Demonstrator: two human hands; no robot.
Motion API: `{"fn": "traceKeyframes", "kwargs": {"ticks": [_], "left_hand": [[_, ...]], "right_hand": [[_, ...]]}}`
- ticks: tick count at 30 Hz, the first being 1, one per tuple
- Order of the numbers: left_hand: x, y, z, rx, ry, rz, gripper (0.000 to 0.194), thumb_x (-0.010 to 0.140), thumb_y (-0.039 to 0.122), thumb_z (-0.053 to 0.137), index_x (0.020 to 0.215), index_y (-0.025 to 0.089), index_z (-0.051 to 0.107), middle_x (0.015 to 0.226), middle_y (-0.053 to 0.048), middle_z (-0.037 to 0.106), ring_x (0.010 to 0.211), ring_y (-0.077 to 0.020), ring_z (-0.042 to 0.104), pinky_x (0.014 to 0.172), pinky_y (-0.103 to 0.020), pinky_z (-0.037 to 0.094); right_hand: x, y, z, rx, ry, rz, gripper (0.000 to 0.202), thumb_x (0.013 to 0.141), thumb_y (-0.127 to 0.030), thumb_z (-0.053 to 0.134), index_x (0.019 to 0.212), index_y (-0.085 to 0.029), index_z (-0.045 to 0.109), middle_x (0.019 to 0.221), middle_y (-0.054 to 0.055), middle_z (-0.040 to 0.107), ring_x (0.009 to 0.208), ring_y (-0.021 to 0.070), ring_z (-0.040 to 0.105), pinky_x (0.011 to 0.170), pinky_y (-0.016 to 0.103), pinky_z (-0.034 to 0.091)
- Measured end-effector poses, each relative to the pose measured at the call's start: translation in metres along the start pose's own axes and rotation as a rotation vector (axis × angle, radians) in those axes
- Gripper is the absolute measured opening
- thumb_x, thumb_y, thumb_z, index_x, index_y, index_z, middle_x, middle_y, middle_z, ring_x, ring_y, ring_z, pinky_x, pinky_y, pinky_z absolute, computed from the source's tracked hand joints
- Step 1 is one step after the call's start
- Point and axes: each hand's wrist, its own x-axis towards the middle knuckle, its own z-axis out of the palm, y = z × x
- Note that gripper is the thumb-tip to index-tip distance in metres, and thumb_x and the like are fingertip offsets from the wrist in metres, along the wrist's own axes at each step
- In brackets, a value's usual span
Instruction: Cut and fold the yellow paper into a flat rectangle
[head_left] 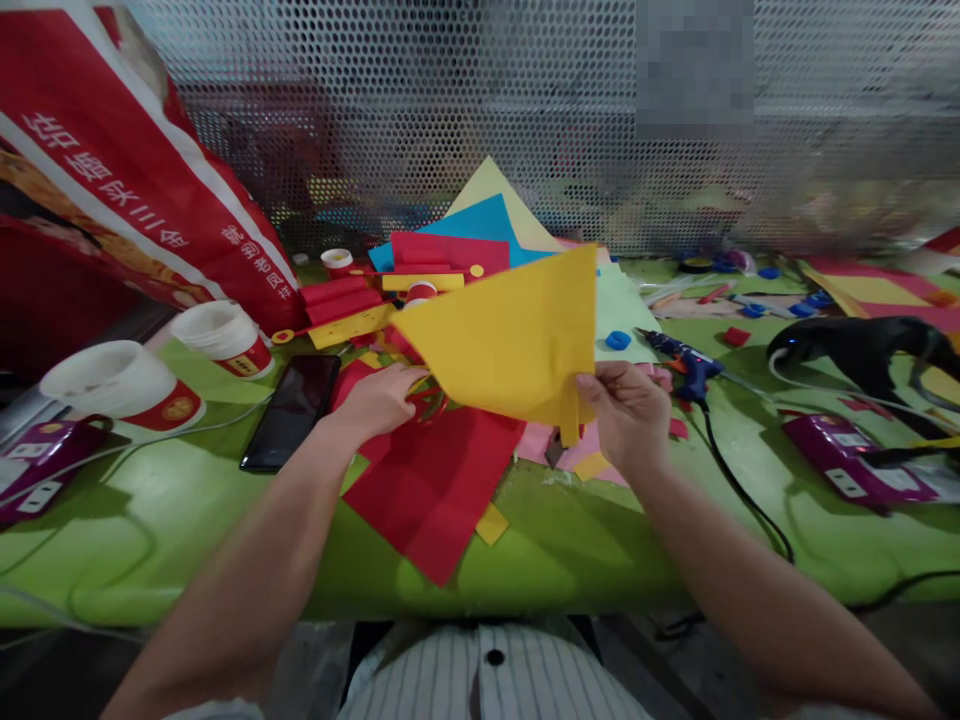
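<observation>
My right hand (pixel 630 415) pinches a yellow craft sheet (pixel 510 340) by its lower right edge, holding it up off the table. A narrow strip hangs down at that corner. My left hand (pixel 382 402) is closed at the red looped handles of what look like scissors (pixel 430 402); their blades are hidden. Below the hands lies a red sheet (pixel 442 490), partly overlapping other pieces. A small yellow scrap (pixel 492 524) sits at its right edge. Behind the yellow sheet are red rolled pieces with a yellow strip (pixel 352 325).
A black phone (pixel 291 412) and paper cups (pixel 120 385) lie left, beside a big red bag (pixel 135 150). To the right are a blue glue gun (pixel 690 365) with a black cord and a purple power strip (pixel 855 460). Blue and pale sheets (pixel 480 225) lean toward the perforated metal panel (pixel 420 100).
</observation>
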Motion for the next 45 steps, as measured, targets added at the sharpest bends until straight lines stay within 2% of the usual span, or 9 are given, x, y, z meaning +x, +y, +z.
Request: {"fn": "traceKeyframes", "kwargs": {"ticks": [4,9,13,20,23,30,35,41,45], "left_hand": [[-0.001,0.004,-0.001,0.054,-0.064,0.01,0.06,0.067,0.008,0.05,0.126,0.016,0.05,0.127,-0.013,0.054,0.115,-0.0279,0.051,0.095,-0.037,0.04],[0.0,0.007,-0.015,-0.032,0.01,0.016,0.048,0.077,0.025,0.051,0.123,0.014,0.052,0.117,-0.014,0.06,0.105,-0.0265,0.057,0.091,-0.038,0.042],[-0.002,0.018,-0.029,-0.651,0.27,0.043,0.05,0.086,0.05,0.032,0.118,0.019,0.056,0.103,-0.009,0.066,0.096,-0.0239,0.061,0.08,-0.035,0.048],[-0.009,0.046,-0.021,-1.317,0.129,-0.12,0.056,0.087,0.054,0.027,0.108,0.015,0.062,0.094,-0.012,0.07,0.093,-0.0256,0.063,0.074,-0.038,0.052],[-0.01,0.049,-0.006,-1.367,0.233,-0.134,0.036,0.073,0.032,0.06,0.105,0.015,0.063,0.102,-0.01,0.069,0.097,-0.0255,0.063,0.082,-0.038,0.05],[-0.011,0.043,0.003,-1.433,0.343,-0.283,0.033,0.067,0.019,0.061,0.099,0.014,0.064,0.107,-0.01,0.068,0.097,-0.0267,0.063,0.082,-0.041,0.052],[-0.02,0.03,-0.001,-1.402,0.381,-0.374,0.027,0.065,0.017,0.061,0.091,0.017,0.066,0.1,-0.007,0.07,0.096,-0.0256,0.064,0.084,-0.04,0.052],[-0.036,0.003,-0.014,-1.343,0.436,-0.457,0.028,0.066,0.019,0.061,0.094,0.02,0.064,0.102,-0.004,0.07,0.1,-0.0275,0.062,0.079,-0.039,0.054],[-0.043,0.001,-0.016,-1.349,0.272,-0.519,0.023,0.063,0.021,0.065,0.086,0.02,0.066,0.087,-0.002,0.072,0.093,-0.0275,0.064,0.075,-0.037,0.054]], "right_hand": [[0.012,0.004,-0.004,0.043,0.133,-0.02,0.015,0.066,-0.033,0.07,0.07,-0.021,0.063,0.064,-0.002,0.065,0.059,0.0117,0.06,0.055,0.025,0.051],[0.019,0.013,-0.004,0.106,0.052,0.137,0.014,0.066,-0.031,0.069,0.073,-0.021,0.063,0.068,-0.002,0.066,0.063,0.0116,0.06,0.057,0.025,0.05],[0.02,0.014,0.002,0.164,-0.041,0.276,0.016,0.066,-0.034,0.067,0.073,-0.021,0.06,0.068,-0.003,0.064,0.061,0.0114,0.058,0.058,0.026,0.05],[0.02,0.008,0.017,0.14,-0.101,0.395,0.031,0.06,-0.044,0.069,0.073,-0.02,0.055,0.066,-0.002,0.061,0.058,0.0115,0.056,0.054,0.025,0.048],[0.02,0.01,0.018,0.014,-0.144,0.395,0.033,0.067,-0.048,0.062,0.083,-0.019,0.055,0.067,-0.002,0.059,0.057,0.0109,0.054,0.052,0.024,0.045],[0.009,0.02,0.013,-0.264,-0.369,0.278,0.064,0.059,-0.035,0.075,0.116,-0.018,0.05,0.094,0.009,0.066,0.079,0.0192,0.063,0.059,0.028,0.05],[0.01,0.015,0.009,-0.298,-0.459,0.352,0.024,0.069,-0.022,0.062,0.092,-0.015,0.061,0.074,0.003,0.067,0.059,0.0141,0.06,0.048,0.024,0.046],[0.029,0.002,-0.006,-0.095,-0.272,0.445,0.014,0.074,-0.029,0.057,0.078,-0.016,0.06,0.062,0.0,0.064,0.033,0.0058,0.041,0.031,0.02,0.033],[0.048,-0.009,-0.012,0.033,-0.075,0.404,0.017,0.072,-0.031,0.063,0.075,-0.015,0.058,0.057,0.0,0.063,0.033,0.0057,0.042,0.031,0.02,0.034]]}}
